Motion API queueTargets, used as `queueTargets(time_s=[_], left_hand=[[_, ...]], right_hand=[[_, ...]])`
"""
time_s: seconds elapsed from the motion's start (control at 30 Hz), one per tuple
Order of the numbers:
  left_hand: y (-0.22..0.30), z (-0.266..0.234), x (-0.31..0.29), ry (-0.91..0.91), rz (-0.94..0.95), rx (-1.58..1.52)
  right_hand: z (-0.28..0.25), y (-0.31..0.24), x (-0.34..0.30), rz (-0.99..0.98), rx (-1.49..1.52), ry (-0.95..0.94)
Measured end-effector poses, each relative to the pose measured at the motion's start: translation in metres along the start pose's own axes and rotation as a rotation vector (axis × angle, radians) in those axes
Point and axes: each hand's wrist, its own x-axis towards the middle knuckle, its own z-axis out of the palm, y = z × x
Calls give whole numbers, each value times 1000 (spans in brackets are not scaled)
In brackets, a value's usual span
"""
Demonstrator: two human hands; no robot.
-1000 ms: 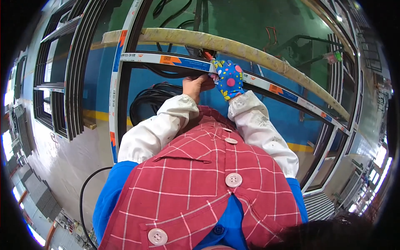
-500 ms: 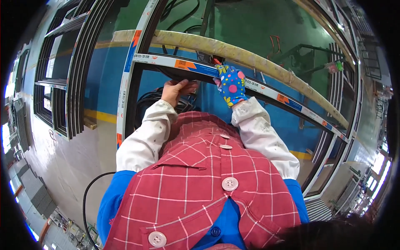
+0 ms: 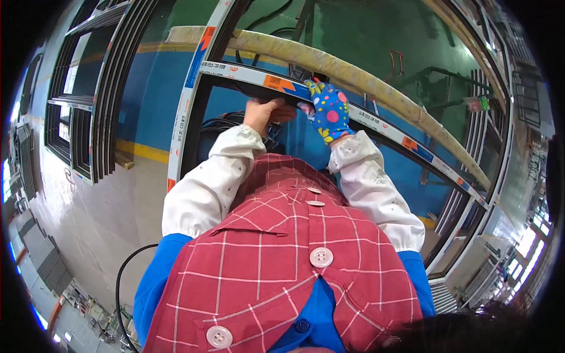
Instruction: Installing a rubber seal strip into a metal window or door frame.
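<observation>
One gloved hand, my right hand (image 3: pixel 331 113), lies across the frame bar (image 3: pixel 381 126); my left hand (image 3: pixel 262 115) is beside its near edge; I can't tell if either clamps.

Dark printed characters (image 3: pixel 213 66) and orange-and-blue labels (image 3: pixel 275 82) on the white-faced crossbar (image 3: pixel 251 75) and upright (image 3: pixel 180 126)

Workshop interior: around me the floor divides into colour zones, namely a dark green area (image 3: pixel 365 35), a blue band (image 3: pixel 144 103), a yellow stripe (image 3: pixel 141 150) and a glossy grey stretch (image 3: pixel 118 217) reflecting white glare. To the left I see dark rectangular frames (image 3: pixel 107 117) in a close stack, a small wooden block (image 3: pixel 124 160) at their foot and grey slatted stacks (image 3: pixel 56 265) farther off; to the right, bright panels (image 3: pixel 525 250), whether windows or lamps I cannot tell.
</observation>
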Motion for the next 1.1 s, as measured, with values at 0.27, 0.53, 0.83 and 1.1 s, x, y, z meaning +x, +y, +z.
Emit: queueTargets(time_s=[0.27,0.53,0.83,1.1], left_hand=[[-11,6,-5,6,92,-67],[3,-8,9,-120,44,98],[16,-47,6,-161,39,40],[32,-50,9,-317,13,42]], right_hand=[[6,-12,5,84,-50,-20],[16,-23,20,37,-60,-65],[22,-31,34,-5,23,-35],[17,-37,43,-28,71,-86]])
